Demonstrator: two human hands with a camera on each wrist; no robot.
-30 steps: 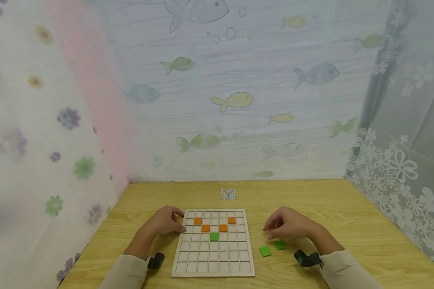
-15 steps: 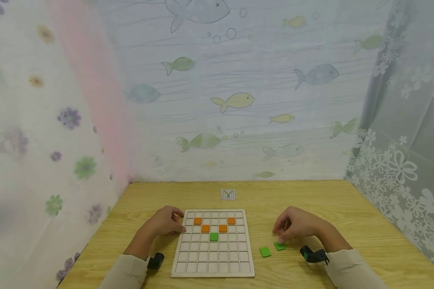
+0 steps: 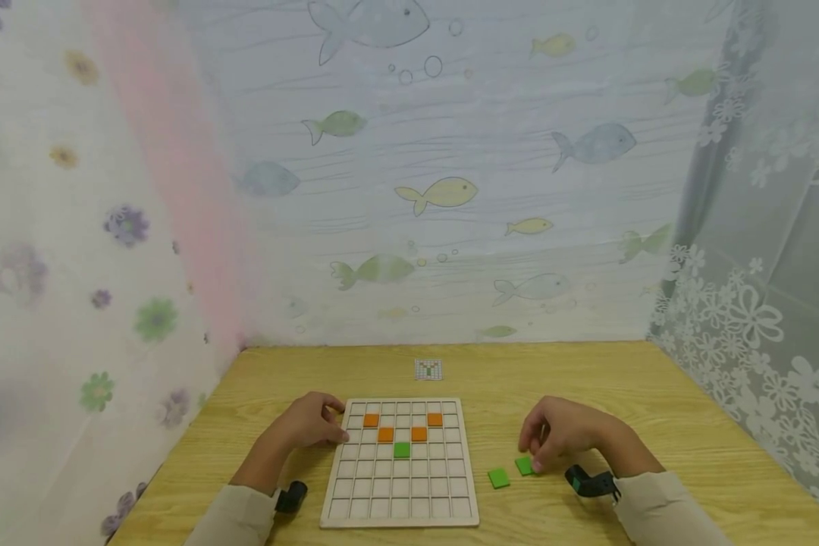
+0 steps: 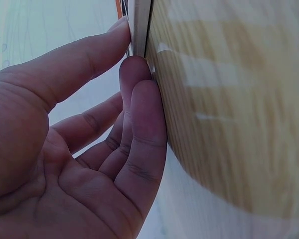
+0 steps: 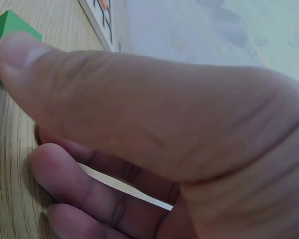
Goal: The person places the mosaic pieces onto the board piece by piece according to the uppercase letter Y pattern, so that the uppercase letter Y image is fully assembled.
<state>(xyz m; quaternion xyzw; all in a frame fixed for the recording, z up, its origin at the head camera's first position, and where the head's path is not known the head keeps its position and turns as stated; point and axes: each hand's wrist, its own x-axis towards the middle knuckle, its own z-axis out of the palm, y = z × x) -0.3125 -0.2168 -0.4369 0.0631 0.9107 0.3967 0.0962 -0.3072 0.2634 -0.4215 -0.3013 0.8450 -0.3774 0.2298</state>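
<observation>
A square-grid wooden board (image 3: pixel 400 487) lies flat, bearing several orange tiles (image 3: pixel 371 420) and one green tile (image 3: pixel 401 450) in a V shape. My left hand (image 3: pixel 312 421) pinches its left edge. In the left wrist view, the thumb (image 4: pixel 84 59) is on the board's face and the fingers (image 4: pixel 144 124) curl against its rim. Right of the board, two more green tiles lie on the table. My right hand (image 3: pixel 565 430) grips the farther green tile (image 3: pixel 525 465) at its edge. In the right wrist view the thumb overlaps that green tile (image 5: pixel 17 25); the index fingertip is hidden behind it.
The other loose green tile (image 3: pixel 499 478) lies between the gripped one and the board. A small card (image 3: pixel 428 369) with a Y-shaped grid pattern lies behind the board on the wooden table (image 3: pixel 573 368). Printed curtains (image 3: pixel 450 265) stand around the table's back and sides.
My right hand has moved right and toward me, from above the loose green tiles down to the farther one, which it now grips. The left hand has stayed on the board's edge.
</observation>
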